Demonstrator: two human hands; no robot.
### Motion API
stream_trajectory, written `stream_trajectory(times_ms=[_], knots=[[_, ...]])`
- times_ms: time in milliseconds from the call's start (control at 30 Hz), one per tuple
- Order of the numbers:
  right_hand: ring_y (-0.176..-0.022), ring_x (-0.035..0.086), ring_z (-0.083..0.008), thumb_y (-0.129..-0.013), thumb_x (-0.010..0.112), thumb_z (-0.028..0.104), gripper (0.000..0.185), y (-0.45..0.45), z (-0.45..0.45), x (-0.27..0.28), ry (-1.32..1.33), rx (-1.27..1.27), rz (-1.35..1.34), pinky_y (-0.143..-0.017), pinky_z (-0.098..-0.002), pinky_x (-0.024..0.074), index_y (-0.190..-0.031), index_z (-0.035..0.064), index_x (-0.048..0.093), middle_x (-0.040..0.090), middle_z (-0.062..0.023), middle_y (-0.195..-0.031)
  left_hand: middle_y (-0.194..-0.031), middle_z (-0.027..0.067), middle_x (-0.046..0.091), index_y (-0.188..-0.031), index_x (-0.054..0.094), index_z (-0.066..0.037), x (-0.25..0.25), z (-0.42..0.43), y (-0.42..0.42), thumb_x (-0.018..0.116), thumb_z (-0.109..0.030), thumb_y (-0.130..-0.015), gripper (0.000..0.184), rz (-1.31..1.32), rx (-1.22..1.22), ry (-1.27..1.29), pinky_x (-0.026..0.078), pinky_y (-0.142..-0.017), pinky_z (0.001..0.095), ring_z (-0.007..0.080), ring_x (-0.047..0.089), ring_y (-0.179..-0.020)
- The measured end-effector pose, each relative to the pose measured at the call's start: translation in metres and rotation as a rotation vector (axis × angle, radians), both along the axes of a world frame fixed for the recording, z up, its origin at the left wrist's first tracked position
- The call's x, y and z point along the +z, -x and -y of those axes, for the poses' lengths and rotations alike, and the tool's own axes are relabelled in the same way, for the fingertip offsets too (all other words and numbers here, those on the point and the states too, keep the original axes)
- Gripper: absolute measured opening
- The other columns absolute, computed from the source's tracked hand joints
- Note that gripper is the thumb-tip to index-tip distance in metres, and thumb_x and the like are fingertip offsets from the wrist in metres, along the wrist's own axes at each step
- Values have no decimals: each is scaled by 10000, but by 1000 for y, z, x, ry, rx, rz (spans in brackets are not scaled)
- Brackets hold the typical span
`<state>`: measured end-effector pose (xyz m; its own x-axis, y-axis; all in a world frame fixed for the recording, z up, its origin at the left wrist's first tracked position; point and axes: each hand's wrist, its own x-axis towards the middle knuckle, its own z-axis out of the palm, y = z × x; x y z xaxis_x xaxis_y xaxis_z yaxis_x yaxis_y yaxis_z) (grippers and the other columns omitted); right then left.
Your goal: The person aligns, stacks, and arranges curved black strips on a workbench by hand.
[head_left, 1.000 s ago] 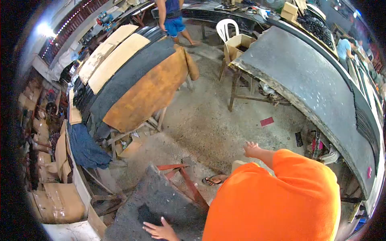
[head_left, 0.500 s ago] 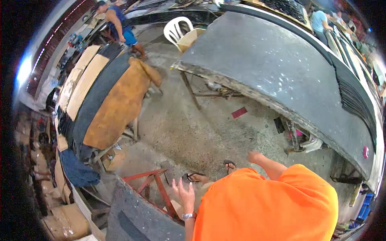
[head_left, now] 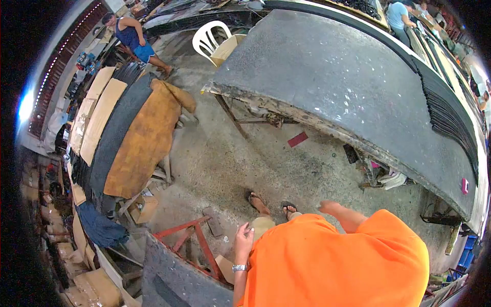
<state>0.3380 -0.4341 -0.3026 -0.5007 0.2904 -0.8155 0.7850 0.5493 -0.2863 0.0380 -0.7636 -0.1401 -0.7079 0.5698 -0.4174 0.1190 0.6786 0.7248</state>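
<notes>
My left hand (head_left: 244,238) is held low beside the orange shirt (head_left: 337,258), with a metal-band watch (head_left: 239,267) on the wrist. Its fingers are loosely bent and a little apart, and I see nothing held in them. It is nearest to the red metal frame (head_left: 204,245) and the dark-topped table (head_left: 169,271), touching neither. My right hand (head_left: 330,206) hangs over the concrete floor on the other side of the body. Motion blurs its fingers, and no object shows in it. My sandalled feet (head_left: 260,203) stand on the floor.
A long dark table (head_left: 327,66) runs along the right, with stacked black sheets (head_left: 447,117) at its far side. At left, a brown hide (head_left: 143,138) drapes over a bench beside cardboard pieces (head_left: 102,120). A white chair (head_left: 212,38) and a person (head_left: 130,36) are farther off.
My left hand has drawn inward and its spread fingers have bent. One foot has stepped forward. The person at far left now bends the near arm. The camera view has shifted slightly.
</notes>
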Motion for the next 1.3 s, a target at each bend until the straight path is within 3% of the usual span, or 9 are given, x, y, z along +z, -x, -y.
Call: stream_trajectory(times_ms=[133, 200, 267, 367, 567, 733, 1067, 1167, 1300], knots=[[-1077, 685, -354, -919, 539, 300, 345, 84, -4, 16, 9, -132, -301, -889, -473, 555, -1089, 64, 724, 716, -186, -1146, -1202, 191, 684, -1285, 633, 13, -30, -28, 34, 690, -232, -932, 433, 125, -56, -136, 547, -873, 369, 274, 715, -987], [-1109, 676, -357, -902, 569, 325, 368, 121, -15, -70, -42, 218, -249, -912, -479, 548, -1113, 69, 727, 698, -194, -1209, -1181, 190, 687, -1287, 629, 19, -32, -45, 62, 693, -230, -929, 440, 69, -148, -144, 548, -864, 368, 267, 714, -977], [-1176, 633, -373, -907, 568, 358, 448, 170, -24, 12, -50, -100, -85, -973, -493, 516, -1199, 29, 655, 684, -185, -1226, -1143, 186, 688, -1284, 628, 25, -19, -72, 96, 694, -228, -928, 442, 49, -217, -134, 547, -865, 373, 256, 706, -963], [-1189, 628, -362, -938, 567, 389, 461, 221, -48, 51, -39, 39, -13, -964, -488, 523, -1258, 65, 641, 673, -185, -1244, -1152, 185, 683, -1283, 629, 24, -10, -98, 142, 691, -228, -932, 436, 27, -181, -165, 541, -880, 380, 258, 701, -964], [-1297, 559, -331, -937, 594, 397, 507, 291, -56, 152, -242, -288, -410, -1063, -499, 438, -1367, 129, 599, 610, -153, -1374, -1200, 182, 665, -1282, 633, 6, -7, -142, 236, 693, -213, -920, 427, -31, -424, -74, 539, -897, 395, 279, 703, -994], [-1084, 612, -327, -924, 663, 311, 254, 312, -87, 232, -373, -387, -663, -880, -493, 467, -1032, 82, 677, 649, -101, -1086, -1159, 164, 695, -1250, 654, 4, 5, -203, 266, 706, -219, -914, 406, -101, -543, -83, 551, -875, 366, 235, 711, -961], [-1144, 514, -342, -862, 723, 253, 209, 300, -261, 242, -1037, -572, -822, -913, -499, 413, -842, 58, 649, 573, -130, -1147, -1259, 168, 657, -1307, 630, -19, 61, -359, 242, 683, -267, -938, 448, 49, -779, -102, 540, -925, 395, 292, 691, -1036], [-1177, 496, -333, -865, 722, 260, 213, 306, -287, 221, -1154, -543, -776, -935, -507, 392, -840, 59, 659, 565, -124, -1172, -1250, 171, 656, -1316, 621, -17, 71, -374, 250, 675, -261, -946, 447, 45, -733, -125, 542, -921, 397, 299, 685, -1049], [-1325, 439, -366, -888, 706, 283, 343, 328, -303, 219, -1112, -535, -711, -1080, -551, 339, -1149, 65, 661, 498, -170, -1432, -1213, 174, 659, -1319, 610, -9, 65, -373, 278, 668, -247, -952, 441, 2, -753, -74, 546, -904, 398, 301, 686, -1060]])
